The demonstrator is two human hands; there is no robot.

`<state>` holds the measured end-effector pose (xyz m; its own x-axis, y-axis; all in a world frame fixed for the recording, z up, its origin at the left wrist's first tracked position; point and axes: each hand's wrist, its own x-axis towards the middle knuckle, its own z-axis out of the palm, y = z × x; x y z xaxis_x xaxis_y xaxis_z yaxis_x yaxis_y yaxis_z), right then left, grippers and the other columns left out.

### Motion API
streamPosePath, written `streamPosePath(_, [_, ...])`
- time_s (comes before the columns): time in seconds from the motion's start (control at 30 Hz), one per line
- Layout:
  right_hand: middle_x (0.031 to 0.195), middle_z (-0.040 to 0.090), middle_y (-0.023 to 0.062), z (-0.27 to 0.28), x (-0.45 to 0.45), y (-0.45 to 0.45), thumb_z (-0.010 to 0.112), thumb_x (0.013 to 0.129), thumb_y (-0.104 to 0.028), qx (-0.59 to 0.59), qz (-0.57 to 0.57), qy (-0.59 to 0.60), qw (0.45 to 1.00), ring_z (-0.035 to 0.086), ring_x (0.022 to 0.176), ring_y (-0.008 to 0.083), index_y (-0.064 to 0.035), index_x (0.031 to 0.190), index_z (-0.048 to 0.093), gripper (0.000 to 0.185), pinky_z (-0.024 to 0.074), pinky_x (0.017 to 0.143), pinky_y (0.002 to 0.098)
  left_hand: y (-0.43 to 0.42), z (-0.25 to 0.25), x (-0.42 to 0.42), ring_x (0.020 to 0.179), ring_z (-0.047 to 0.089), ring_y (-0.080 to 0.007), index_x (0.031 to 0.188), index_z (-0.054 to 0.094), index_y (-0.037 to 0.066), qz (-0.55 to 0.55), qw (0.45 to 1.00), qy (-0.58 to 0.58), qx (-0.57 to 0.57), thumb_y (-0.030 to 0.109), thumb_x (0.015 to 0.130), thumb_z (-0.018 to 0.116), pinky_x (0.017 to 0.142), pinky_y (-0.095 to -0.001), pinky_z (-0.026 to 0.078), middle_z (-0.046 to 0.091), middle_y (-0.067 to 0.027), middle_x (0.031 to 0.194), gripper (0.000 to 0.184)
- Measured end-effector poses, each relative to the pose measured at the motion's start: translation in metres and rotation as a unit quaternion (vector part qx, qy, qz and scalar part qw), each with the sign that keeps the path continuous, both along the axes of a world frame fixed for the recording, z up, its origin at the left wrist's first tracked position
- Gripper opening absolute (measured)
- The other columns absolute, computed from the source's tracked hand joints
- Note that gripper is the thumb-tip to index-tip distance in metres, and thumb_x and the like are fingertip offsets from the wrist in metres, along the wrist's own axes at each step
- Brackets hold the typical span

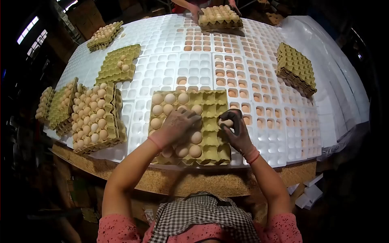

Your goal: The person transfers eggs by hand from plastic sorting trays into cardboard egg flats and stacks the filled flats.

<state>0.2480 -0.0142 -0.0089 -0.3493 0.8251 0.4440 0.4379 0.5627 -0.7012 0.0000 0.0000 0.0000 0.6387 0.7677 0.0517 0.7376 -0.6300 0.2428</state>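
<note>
My gloved right hand [239, 135] is closed round an egg [227, 123], just past the right edge of a yellow-green pulp egg tray [210, 139]. My gloved left hand [178, 125] lies over the middle of this tray, fingers curled down among the eggs; whatever is under them is hidden. Several pale brown eggs [195, 151] fill the tray's left and middle columns, while its right columns show bare cups. Beneath and beyond it spread white foam trays [162, 75] with square pockets, and many pockets on the right hold eggs [257, 97].
Stacked egg trays [89, 117] full of eggs stand at the left, near a tray [109, 65] with a few eggs. Across the table, another person's hands [196, 13] hold a loaded egg tray [221, 18]. Stacked pulp trays [297, 69] and clear plastic sheeting [324, 52] lie right.
</note>
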Motion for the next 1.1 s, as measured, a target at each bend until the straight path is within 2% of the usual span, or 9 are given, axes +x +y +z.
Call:
streamPosePath(0.1, [0.101, 0.055, 0.0134, 0.036, -0.041, -0.033, 0.076, 0.08, -0.032, -0.028, 0.1, -0.115, 0.988, 0.063, 0.073, 0.027, -0.0076, 0.096, 0.059, 0.034, 0.0549, 0.064, 0.0393, 0.001, 0.015, -0.022, 0.116, 0.053, -0.0266, 0.131, 0.054, 0.015, -0.018, 0.991, 0.133, 0.02, 0.019, 0.075, 0.072, 0.102, -0.0405, 0.042, 0.057, -0.009, 0.125, 0.059])
streamPosePath(0.2, [0.102, 0.056, 0.0118, 0.024, -0.057, -0.059, 0.074, 0.081, -0.04, -0.043, 0.101, -0.367, 0.924, 0.063, 0.075, 0.0253, -0.0064, 0.101, 0.061, 0.041, 0.056, 0.065, 0.039, 0.001, -0.006, -0.023, 0.114, 0.056, -0.0254, 0.132, 0.051, 0.01, 0.083, 0.973, -0.202, -0.074, 0.016, 0.085, 0.067, 0.1, -0.0376, 0.046, 0.056, -0.0117, 0.125, 0.05])
streamPosePath(0.3, [0.112, 0.057, 0.0112, -0.005, -0.053, -0.052, 0.077, 0.079, -0.035, -0.033, 0.109, -0.342, 0.933, 0.066, 0.083, 0.0294, -0.0056, 0.114, 0.057, 0.05, 0.0571, 0.073, 0.0383, -0.001, 0.023, -0.034, 0.11, 0.057, -0.0154, 0.125, 0.053, 0.006, 0.199, 0.652, -0.658, -0.32, 0.021, 0.095, 0.059, 0.094, -0.027, 0.051, 0.058, -0.0059, 0.115, 0.033])
streamPosePath(0.37, [0.125, 0.055, 0.0133, -0.019, -0.031, -0.037, 0.078, 0.077, -0.027, -0.071, 0.099, 0.012, 0.992, 0.066, 0.091, 0.0337, -0.0055, 0.126, 0.048, 0.061, 0.0566, 0.081, 0.0387, 0.021, 0.005, -0.062, 0.106, 0.059, -0.0142, 0.121, 0.055, 0.007, 0.234, 0.656, -0.633, -0.338, 0.022, 0.097, 0.058, 0.089, -0.0279, 0.051, 0.06, -0.0042, 0.108, 0.029])
streamPosePath(0.43, [0.132, 0.05, 0.0188, 0.005, -0.024, -0.024, 0.077, 0.078, -0.021, -0.041, 0.054, 0.046, 0.997, 0.064, 0.103, 0.0326, -0.0068, 0.136, 0.042, 0.07, 0.0544, 0.09, 0.0391, 0.026, 0.037, -0.04, 0.101, 0.061, -0.0171, 0.121, 0.055, 0.005, 0.273, 0.894, -0.304, -0.182, 0.025, 0.092, 0.065, 0.083, -0.0313, 0.05, 0.063, -0.0077, 0.105, 0.036])
streamPosePath(0.63, [0.159, 0.018, 0.0231, 0.0, -0.083, -0.003, 0.052, 0.091, -0.034, -0.006, 0.104, -0.552, 0.827, 0.064, 0.105, 0.0258, -0.0212, 0.142, 0.047, 0.053, 0.0514, 0.068, 0.0359, 0.059, 0.009, 0.02, 0.117, 0.058, -0.0326, 0.146, 0.039, 0.017, 0.032, 0.978, 0.2, -0.045, 0.028, 0.079, 0.071, 0.097, -0.0414, 0.047, 0.058, -0.0137, 0.129, 0.075])
streamPosePath(0.83, [0.12, 0.052, 0.0142, 0.012, 0.068, -0.045, 0.083, 0.072, -0.039, 0.054, -0.151, -0.075, 0.984, 0.068, 0.084, 0.0246, -0.0146, 0.121, 0.056, 0.061, 0.062, 0.067, 0.0326, 0.048, 0.013, -0.001, 0.101, 0.064, -0.0286, 0.128, 0.058, 0.012, 0.028, 0.998, 0.027, 0.042, 0.024, 0.077, 0.073, 0.086, -0.0392, 0.051, 0.066, -0.0106, 0.115, 0.054])
streamPosePath(0.97, [0.118, 0.056, 0.0125, -0.05, 0.173, -0.047, 0.076, 0.077, -0.044, -0.074, -0.318, -0.235, 0.915, 0.067, 0.09, 0.0288, -0.0154, 0.123, 0.057, 0.057, 0.0577, 0.072, 0.0398, 0.015, 0.046, 0.076, 0.103, 0.064, -0.028, 0.126, 0.059, 0.011, -0.012, 0.989, -0.137, -0.047, 0.019, 0.072, 0.081, 0.093, -0.0394, 0.051, 0.064, -0.0126, 0.12, 0.059])
streamPosePath(1.1, [0.116, 0.06, 0.0132, -0.056, 0.184, -0.03, 0.069, 0.084, -0.037, -0.115, -0.237, -0.208, 0.942, 0.066, 0.094, 0.0317, -0.0135, 0.123, 0.058, 0.047, 0.0543, 0.079, 0.0435, 0.018, 0.002, 0.161, 0.089, 0.066, -0.0256, 0.117, 0.062, 0.016, -0.162, 0.981, 0.097, 0.04, 0.027, 0.085, 0.065, 0.076, -0.0372, 0.056, 0.064, -0.0098, 0.106, 0.033])
